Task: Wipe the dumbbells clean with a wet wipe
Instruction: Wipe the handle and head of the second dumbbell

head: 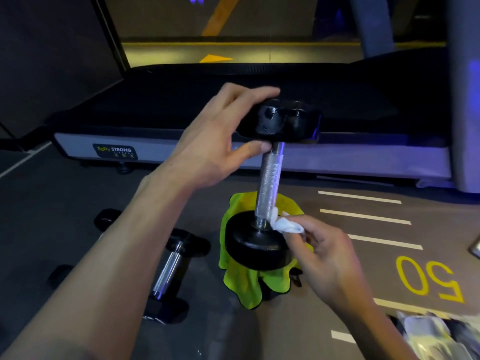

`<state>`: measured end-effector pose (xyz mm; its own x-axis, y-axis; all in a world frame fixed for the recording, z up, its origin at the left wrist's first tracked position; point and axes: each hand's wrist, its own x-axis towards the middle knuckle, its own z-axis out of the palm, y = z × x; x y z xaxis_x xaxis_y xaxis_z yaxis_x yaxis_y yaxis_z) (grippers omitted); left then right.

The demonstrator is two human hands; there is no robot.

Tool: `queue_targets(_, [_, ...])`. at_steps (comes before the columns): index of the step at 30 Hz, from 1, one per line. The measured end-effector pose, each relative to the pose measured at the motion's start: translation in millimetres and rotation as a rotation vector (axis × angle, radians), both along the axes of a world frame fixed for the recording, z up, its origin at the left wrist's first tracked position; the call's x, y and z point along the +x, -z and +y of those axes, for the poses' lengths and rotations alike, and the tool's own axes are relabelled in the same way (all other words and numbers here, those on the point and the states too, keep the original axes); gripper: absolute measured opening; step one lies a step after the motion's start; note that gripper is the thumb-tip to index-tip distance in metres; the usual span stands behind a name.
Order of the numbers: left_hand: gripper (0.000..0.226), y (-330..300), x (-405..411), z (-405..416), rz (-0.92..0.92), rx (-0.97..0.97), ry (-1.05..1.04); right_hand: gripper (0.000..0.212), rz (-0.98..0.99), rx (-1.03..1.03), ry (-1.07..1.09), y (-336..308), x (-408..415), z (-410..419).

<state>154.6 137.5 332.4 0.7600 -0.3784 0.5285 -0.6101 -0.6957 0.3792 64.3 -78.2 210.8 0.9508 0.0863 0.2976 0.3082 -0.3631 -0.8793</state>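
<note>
- Our left forearm [109, 268] runs up from the near left corner, nearest of all, and ends in our left hand [207, 141] at the top of the dumbbell [270, 178].
- That dumbbell stands on end in the middle of the scene, a little tilted, its lower black head on a yellow-green cloth [246, 284] spread on the floor [65, 190].
- Left hand: the fingers are curved over the far side of the upper black head and the thumb presses just under it, beside the knurled metal handle, so the head is gripped between them.
- Our right hand [327, 258] comes in from the near right, its fingertips pinching a crumpled white wet wipe [283, 224].
- We see the wipe touching the foot of the handle, just where it meets the lower head.
- A second dumbbell [168, 271] lies on its side on the floor, left of the cloth and near our left forearm.
- Further left, two more dark dumbbell heads [106, 219] show past the forearm.
- A treadmill [181, 149] with a "STRONG" label crosses the far side, behind the upright dumbbell.
- White lines and a yellow "50" [428, 279] mark the floor on the right.
- Something pale and blurred [428, 336] sits at the near right edge; we cannot tell what it is.
</note>
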Motion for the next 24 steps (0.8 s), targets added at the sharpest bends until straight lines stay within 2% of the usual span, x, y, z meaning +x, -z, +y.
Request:
queue_targets(2, [0.07,8.1,-1.6,1.9,-0.005,-0.065,-0.009,0.018,0.044,0.092,0.005,-2.0,2.8,-4.3])
queue_targets(4, [0.069,16.8,-4.4,1.7,-0.01,-0.165,-0.014,0.02,0.025,0.072,0.012,-12.2,8.5,-8.0])
queue_targets(6, [0.07,20.6,-7.3,2.7,-0.002,-0.225,-0.021,0.016,0.033,-0.017,-0.014,-31.2,18.2,-11.7])
queue_targets(8, [0.07,21.6,-8.7,3.8,0.016,-0.239,-0.018,0.013,0.029,-0.265,-0.073,-54.3,32.8,-17.4])
queue_targets(10, [0.07,21.8,-8.8,3.2,0.022,-0.247,-0.013,0.012,0.017,-0.522,-0.218,-82.5,44.0,-19.9])
queue_targets(11, [0.071,21.9,-8.8,2.1,0.021,-0.253,-0.013,0.014,0.052,-0.566,-0.333,-96.7,46.0,-18.6])
queue_targets(14, [0.072,22.4,-8.9,-1.2,0.019,-0.258,-0.009,0.012,0.223,-0.471,-0.58,-124.3,45.0,-10.4])
queue_targets(16, [0.072,22.1,-9.4,-2.6,0.016,-0.252,-0.003,0.011,0.137,-0.474,-0.506,-115.5,45.2,-4.4])
queue_targets(18, [0.072,22.6,-10.6,-4.3,0.008,-0.25,0.004,0.013,-0.12,-0.56,-0.3,-91.1,41.5,1.5])
queue_targets(20, [0.072,23.3,-11.2,-5.5,0.004,-0.254,0.003,0.01,-0.277,-0.614,-0.112,-69.9,33.2,7.8])
queue_targets(22, [0.071,23.9,-10.5,-6.1,-0.001,-0.255,-0.003,0.011,-0.324,-0.681,0.017,-58.3,24.8,11.8])
queue_targets(24, [0.071,24.0,-9.3,-6.0,-0.012,-0.253,-0.006,0.012,-0.336,-0.733,0.02,-51.5,17.9,13.8])
